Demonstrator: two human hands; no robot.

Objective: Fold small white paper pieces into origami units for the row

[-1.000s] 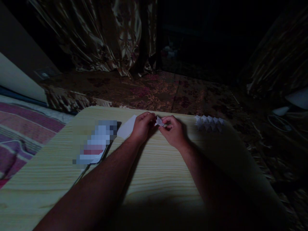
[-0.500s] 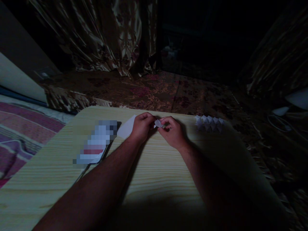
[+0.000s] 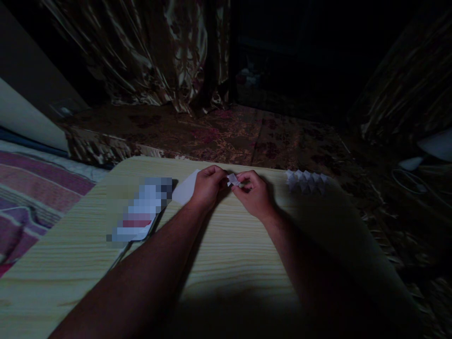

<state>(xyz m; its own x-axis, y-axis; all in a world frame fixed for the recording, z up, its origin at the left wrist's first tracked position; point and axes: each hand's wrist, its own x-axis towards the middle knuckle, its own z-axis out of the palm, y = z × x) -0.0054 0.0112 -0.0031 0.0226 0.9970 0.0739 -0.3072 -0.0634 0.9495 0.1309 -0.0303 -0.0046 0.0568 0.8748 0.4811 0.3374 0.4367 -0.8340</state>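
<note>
Between my two hands is a small piece of folded white paper [image 3: 233,179], held up over the far part of the table. My left hand [image 3: 209,184] pinches its left side with thumb and fingers. From the other side my right hand [image 3: 254,192] grips it between thumb and forefinger, the fingers curled. Beneath and beside my left hand lies a flat white sheet of paper [image 3: 185,187], partly covered by that hand. To the right stand several small folded white paper pieces [image 3: 306,181], pointed and set close together in rows.
The pale wooden table [image 3: 226,263] has a rounded far edge. A phone-like device [image 3: 141,212], its screen blurred out, lies left with a cable [image 3: 118,256] running off it. Striped bedding [image 3: 24,188] is at the left, a patterned curtain [image 3: 176,52] behind, a white lamp [image 3: 438,145] far right.
The small folded paper has turned slightly between my fingers and shows a different face. Both hands stay in nearly the same place.
</note>
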